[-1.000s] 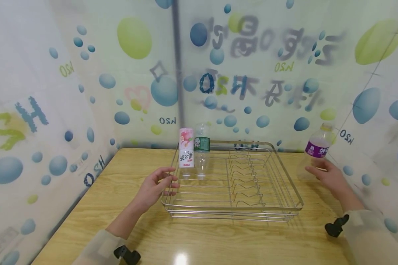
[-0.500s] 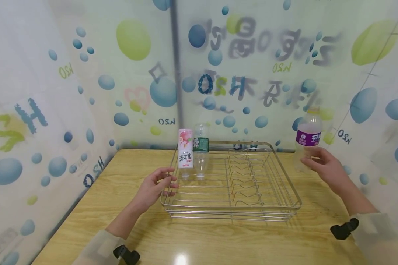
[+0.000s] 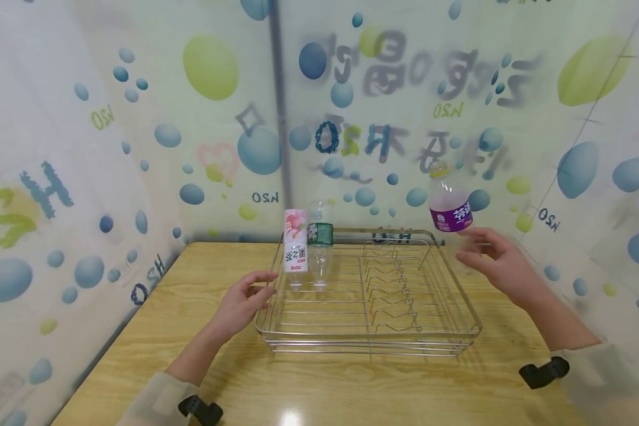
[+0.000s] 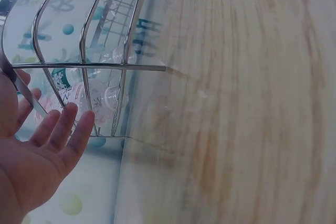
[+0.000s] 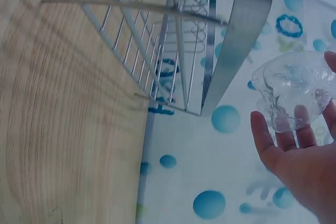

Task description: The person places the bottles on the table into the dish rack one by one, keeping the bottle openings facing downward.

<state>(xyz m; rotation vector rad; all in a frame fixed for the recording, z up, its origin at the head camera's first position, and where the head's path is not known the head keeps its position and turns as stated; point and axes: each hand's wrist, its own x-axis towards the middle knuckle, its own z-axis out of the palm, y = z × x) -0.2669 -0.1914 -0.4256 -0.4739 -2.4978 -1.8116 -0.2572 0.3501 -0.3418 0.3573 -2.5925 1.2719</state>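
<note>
My right hand [image 3: 506, 266] holds a clear plastic bottle [image 3: 451, 214] with a purple label and yellow cap by its lower part. The bottle leans left, raised above the right rear corner of a wire dish rack [image 3: 426, 335]. In the right wrist view, fingers and thumb go round its clear base [image 5: 294, 87]. My left hand [image 3: 242, 307] is at the rack's left side, fingers fairly straight against the wires in the left wrist view. Inside the rack, at the left, a pink-and-white labelled bottle [image 3: 296, 248] and a green-labelled clear bottle [image 3: 320, 235] stand side by side, caps hidden or down.
The rack stands on a wooden table [image 3: 319, 390], with a row of bent wire dividers [image 3: 394, 284] on its right half. A printed curtain [image 3: 218, 177] with blue and green dots closes off the back and both sides.
My right hand has lifted the purple-labelled bottle from the right side of the table and carried it left, toward the rack, tilting it. My left hand has stayed by the rack.
</note>
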